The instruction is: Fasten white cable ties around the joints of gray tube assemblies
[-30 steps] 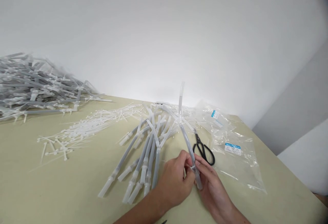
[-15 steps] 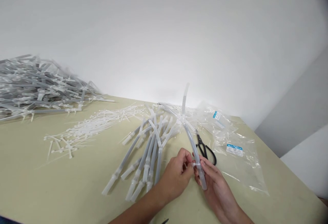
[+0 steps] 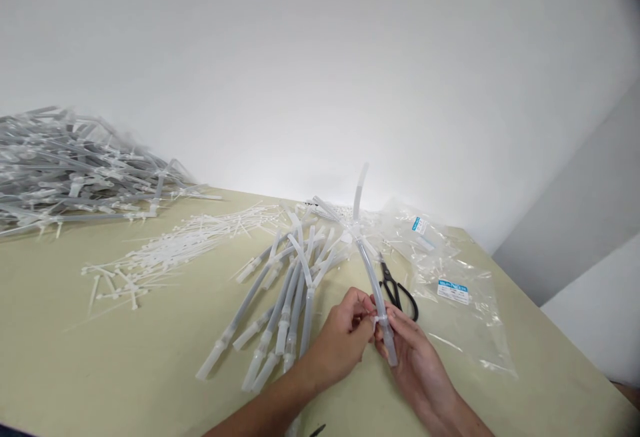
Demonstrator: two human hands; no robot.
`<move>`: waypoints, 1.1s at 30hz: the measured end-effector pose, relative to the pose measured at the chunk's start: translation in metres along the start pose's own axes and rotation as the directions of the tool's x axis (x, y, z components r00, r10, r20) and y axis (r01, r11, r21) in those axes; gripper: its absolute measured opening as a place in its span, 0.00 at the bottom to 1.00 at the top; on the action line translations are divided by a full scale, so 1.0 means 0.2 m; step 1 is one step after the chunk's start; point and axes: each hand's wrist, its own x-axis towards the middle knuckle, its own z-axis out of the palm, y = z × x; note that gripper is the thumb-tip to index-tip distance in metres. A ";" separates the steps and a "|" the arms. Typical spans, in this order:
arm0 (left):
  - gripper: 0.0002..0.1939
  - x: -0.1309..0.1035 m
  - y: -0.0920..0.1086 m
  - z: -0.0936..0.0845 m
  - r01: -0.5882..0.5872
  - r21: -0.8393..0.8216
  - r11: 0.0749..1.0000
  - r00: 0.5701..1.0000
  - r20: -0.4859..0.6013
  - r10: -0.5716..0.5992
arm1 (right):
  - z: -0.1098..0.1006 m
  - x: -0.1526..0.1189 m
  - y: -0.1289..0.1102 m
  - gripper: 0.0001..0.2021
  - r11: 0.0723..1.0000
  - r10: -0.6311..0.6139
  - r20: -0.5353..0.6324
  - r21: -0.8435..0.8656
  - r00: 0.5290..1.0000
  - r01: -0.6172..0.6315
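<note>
The left hand's fingers (image 3: pixel 350 330) pinch closed on a small white plastic zip tie (image 3: pixel 379 319), while the right hand's fingers (image 3: pixel 407 340), narrowly curled beside them, hold the translucent grey branched tube (image 3: pixel 376 287).

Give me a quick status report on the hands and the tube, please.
Left hand pinching white tie at tube; right hand holding tube; scissors lying close beyond right hand.

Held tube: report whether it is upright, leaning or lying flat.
Leaning: the held tube slants up and leftward from its lower end at the fingers of the right hand.
</note>
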 end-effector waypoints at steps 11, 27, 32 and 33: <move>0.11 0.02 0.09 -0.09 -0.003 0.051 0.999 0.984 -0.177 0.012 | 0.00 -0.01 0.06 0.20 0.995 0.091 0.019 0.046 0.996 -0.092; 0.12 0.01 0.04 -0.06 0.017 -0.113 0.993 1.000 0.000 -0.017 | -0.01 0.01 0.08 0.09 0.985 0.153 0.137 0.063 0.979 -0.163; 0.11 0.03 0.01 -0.09 -0.117 0.072 0.991 0.976 -0.178 0.128 | -0.05 0.03 0.05 0.18 0.981 -0.048 -0.095 -0.192 0.994 0.030; 0.11 0.03 0.01 -0.10 -0.129 0.108 0.986 0.970 -0.193 0.148 | -0.06 0.03 0.04 0.20 0.972 -0.078 -0.103 -0.229 0.992 0.053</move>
